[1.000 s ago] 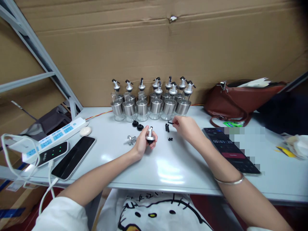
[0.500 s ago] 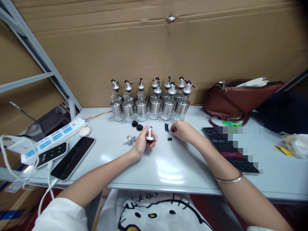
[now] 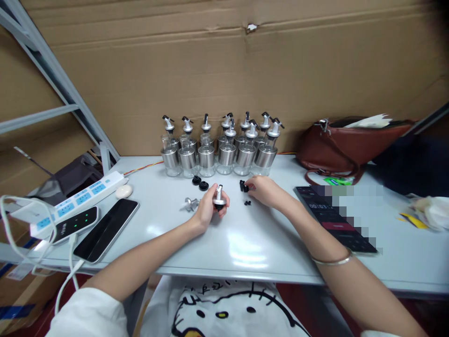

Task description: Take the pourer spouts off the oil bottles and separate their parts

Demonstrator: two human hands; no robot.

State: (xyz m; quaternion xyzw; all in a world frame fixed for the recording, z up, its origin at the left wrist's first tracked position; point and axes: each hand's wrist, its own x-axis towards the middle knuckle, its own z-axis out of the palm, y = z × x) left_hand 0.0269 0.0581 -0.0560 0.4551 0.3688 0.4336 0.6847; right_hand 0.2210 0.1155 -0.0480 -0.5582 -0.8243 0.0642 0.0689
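My left hand (image 3: pixel 206 209) is closed around a silver pourer spout (image 3: pixel 220 200) with a black stopper below, held upright over the table. My right hand (image 3: pixel 262 189) pinches a small black piece (image 3: pixel 246 188), partly hidden by the fingertips. It is right beside the small black levers (image 3: pixel 242 184) on the table. Just nearer lie tiny black caps (image 3: pixel 247 203). Left of my left hand rests a loose silver spout part (image 3: pixel 191 203). Behind it are two black ribbed stoppers (image 3: pixel 203 186).
Several glass and steel bottles (image 3: pixel 206 159) stand in rows at the back, some with spouts fitted. A power strip (image 3: pixel 80 199) and phone (image 3: pixel 107 231) lie left. A tablet (image 3: pixel 329 215) and brown bag (image 3: pixel 333 145) are on the right.
My right hand has moved slightly left, bringing the small black piece up to the black levers. My left hand keeps hold of the pourer spout in the same place.
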